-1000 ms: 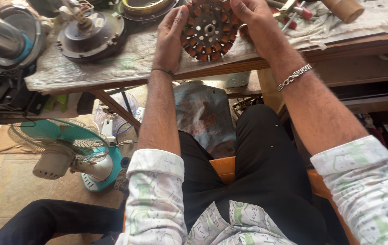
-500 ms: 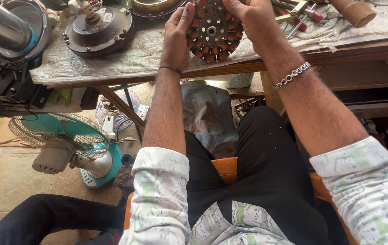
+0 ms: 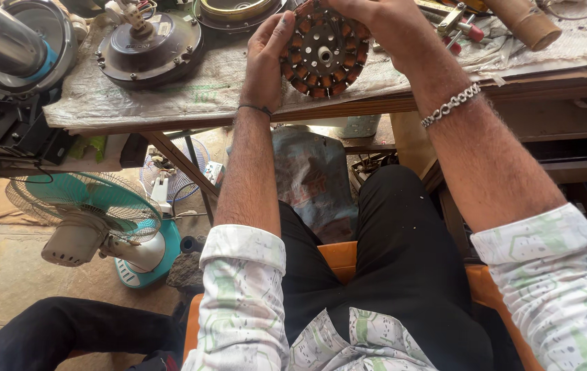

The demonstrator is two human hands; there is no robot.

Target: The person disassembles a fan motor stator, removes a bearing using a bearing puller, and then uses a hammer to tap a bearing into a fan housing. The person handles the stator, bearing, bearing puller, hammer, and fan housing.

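Observation:
A round fan stator [image 3: 325,53], ringed with copper-coloured windings and with a metal hub at its centre, is held upright over the near edge of the workbench [image 3: 170,96]. My left hand [image 3: 266,58] grips its left rim, with a thin dark band on the wrist. My right hand [image 3: 393,27] holds its upper right rim, with a silver chain bracelet on that wrist. Both forearms reach forward from rolled white patterned sleeves.
A dark round motor housing [image 3: 148,48] lies on the bench to the left, beside a metal cylinder [image 3: 1,41]. Tools with red handles [image 3: 465,27] and a brown tube [image 3: 527,24] lie at right. A teal table fan [image 3: 94,213] stands on the floor lower left.
The view has tilted down slightly, so the stator and both hands sit a little lower in the frame. Both hands keep their grip on the stator.

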